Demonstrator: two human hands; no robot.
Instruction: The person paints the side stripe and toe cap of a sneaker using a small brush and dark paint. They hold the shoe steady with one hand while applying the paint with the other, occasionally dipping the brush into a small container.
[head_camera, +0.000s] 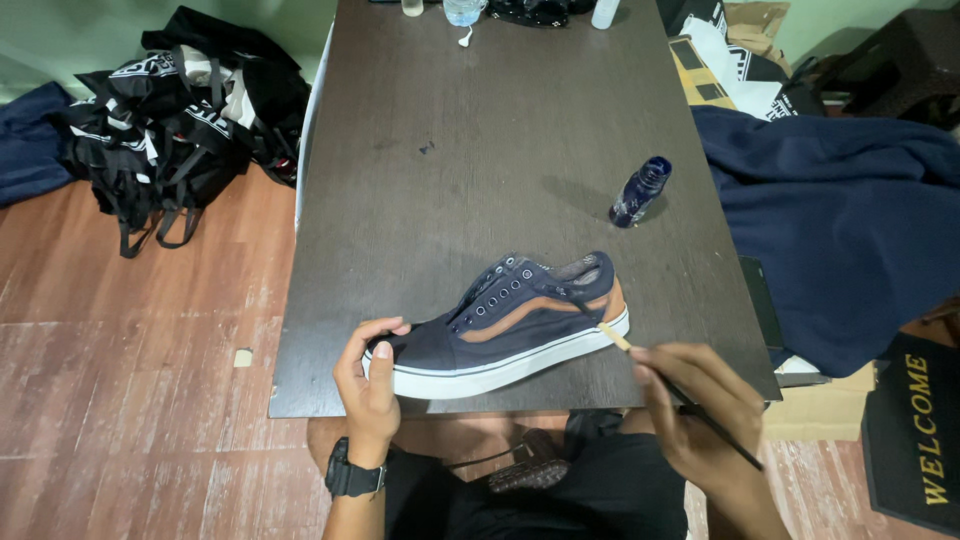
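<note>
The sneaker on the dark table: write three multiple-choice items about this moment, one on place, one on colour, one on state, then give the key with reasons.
1. Where does the small dark blue bottle stand relative to the sneaker?
A. Beyond it, farther up the table
B. Inside the shoe
C. On the floor at left

2. What colour is the sneaker's side stripe?
A. Bright green
B. Tan brown
C. Pink

3. What is the right hand doing?
A. Resting flat and empty on the table
B. Holding a thin brush whose tip meets the shoe's heel
C. Gripping the bottle

Key: 1 A, the bottle stands on the table past the heel end, apart from the shoe. 2 B, a tan band runs along the navy upper. 3 B, the brush reaches the white sole edge at the heel, while the left hand grips the toe.
</note>
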